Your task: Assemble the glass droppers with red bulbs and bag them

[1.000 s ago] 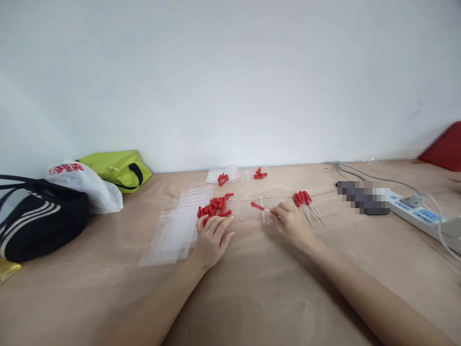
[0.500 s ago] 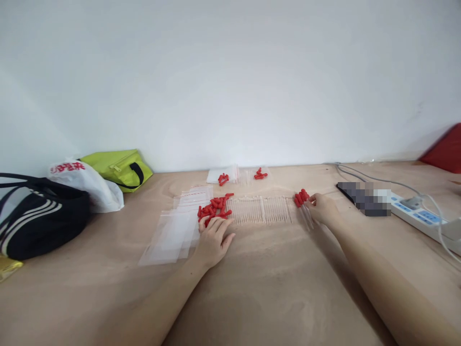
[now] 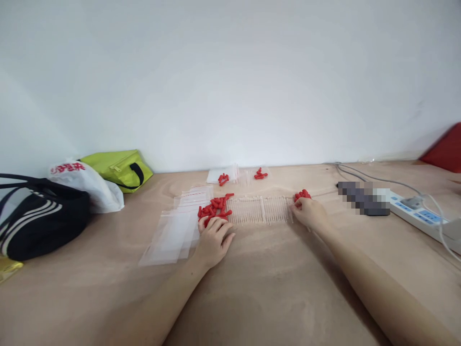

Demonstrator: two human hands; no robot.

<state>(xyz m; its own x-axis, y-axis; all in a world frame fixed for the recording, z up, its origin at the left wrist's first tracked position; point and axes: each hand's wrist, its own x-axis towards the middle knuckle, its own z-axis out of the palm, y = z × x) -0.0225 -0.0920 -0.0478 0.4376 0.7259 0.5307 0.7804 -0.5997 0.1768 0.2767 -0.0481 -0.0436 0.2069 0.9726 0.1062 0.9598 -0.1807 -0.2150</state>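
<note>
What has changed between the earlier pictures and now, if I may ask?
The right hand moved right from mid-row to the bunch of red-topped tubes, then slightly left to the right end of the clear tube row. It let go of its red-topped tube; any new grip is unclear. The left hand, red pile and clear bags stayed put.

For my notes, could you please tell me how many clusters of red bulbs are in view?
4: the large pile at the left hand, the bunch partly hidden by the right hand, and near the wall a left cluster and a right cluster.
</note>
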